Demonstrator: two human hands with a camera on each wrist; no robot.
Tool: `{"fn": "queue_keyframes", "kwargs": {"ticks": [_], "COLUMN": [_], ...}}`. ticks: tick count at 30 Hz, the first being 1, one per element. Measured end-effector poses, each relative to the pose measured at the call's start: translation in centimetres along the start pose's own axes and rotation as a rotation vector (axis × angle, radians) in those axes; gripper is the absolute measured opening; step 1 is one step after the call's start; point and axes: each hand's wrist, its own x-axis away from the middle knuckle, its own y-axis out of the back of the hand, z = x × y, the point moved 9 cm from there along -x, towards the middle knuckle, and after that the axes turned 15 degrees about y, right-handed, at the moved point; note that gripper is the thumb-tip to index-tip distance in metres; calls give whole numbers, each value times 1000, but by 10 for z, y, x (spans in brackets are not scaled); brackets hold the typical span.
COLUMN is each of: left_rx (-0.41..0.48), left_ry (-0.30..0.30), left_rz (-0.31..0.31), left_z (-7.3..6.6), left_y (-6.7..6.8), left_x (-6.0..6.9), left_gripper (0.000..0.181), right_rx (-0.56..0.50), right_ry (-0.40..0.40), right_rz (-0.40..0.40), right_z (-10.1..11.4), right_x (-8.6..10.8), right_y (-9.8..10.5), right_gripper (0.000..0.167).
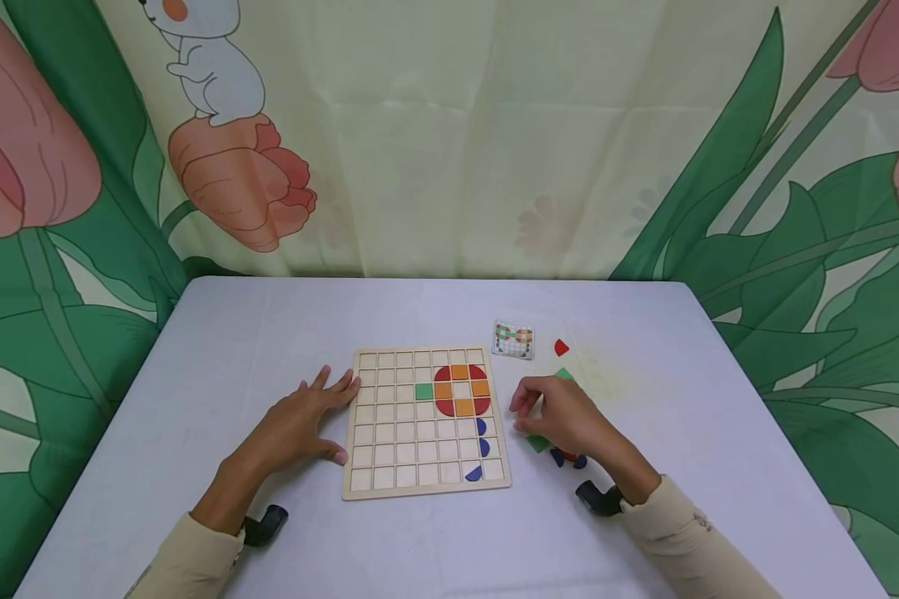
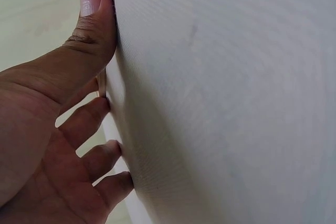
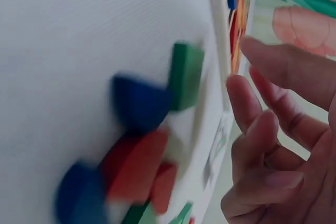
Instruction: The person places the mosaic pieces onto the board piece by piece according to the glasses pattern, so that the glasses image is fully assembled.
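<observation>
A wooden grid board [image 1: 389, 434] lies flat on the table. Its upper right squares hold red quarter-round pieces [image 1: 444, 408] around orange squares [image 1: 459, 373], with a green square [image 1: 424, 391] to their left. Blue half-round pieces [image 1: 484, 448] sit in the right part below. My left hand [image 1: 288, 433] has its fingers spread, with fingertips and thumb touching the board's left edge. To the right of the board, my right hand [image 1: 562, 412] hovers over loose pieces. In the right wrist view its fingers are loosely bent, with nothing visible between thumb and fingers.
A small pattern card [image 1: 513, 340] lies beyond the board's upper right corner, near a loose red piece [image 1: 561, 347]. Loose blue [image 3: 137, 103], red [image 3: 136, 166] and green [image 3: 186, 77] pieces lie beneath the right hand. Behind the white table [image 1: 307, 549] hangs a printed curtain [image 1: 449, 166].
</observation>
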Motion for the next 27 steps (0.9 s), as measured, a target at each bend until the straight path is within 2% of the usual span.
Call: {"fn": "queue_keyframes", "kwargs": {"ticks": [12,20,27], "left_rx": [-13,-7,-5], "left_ry": [13,17,27], "left_rz": [6,11,4], "left_z": [-1,-2,-2], "left_y": [0,0,0], "left_x": [1,1,2], "left_gripper": [118,119,118], "right_rx": [38,67,64], "right_ry": [-28,-17,7], "right_rz": [77,81,48], "right_z": [-20,-19,-12], "right_x": [23,22,19], "right_y": [2,-3,-7], "right_gripper": [25,24,29]}}
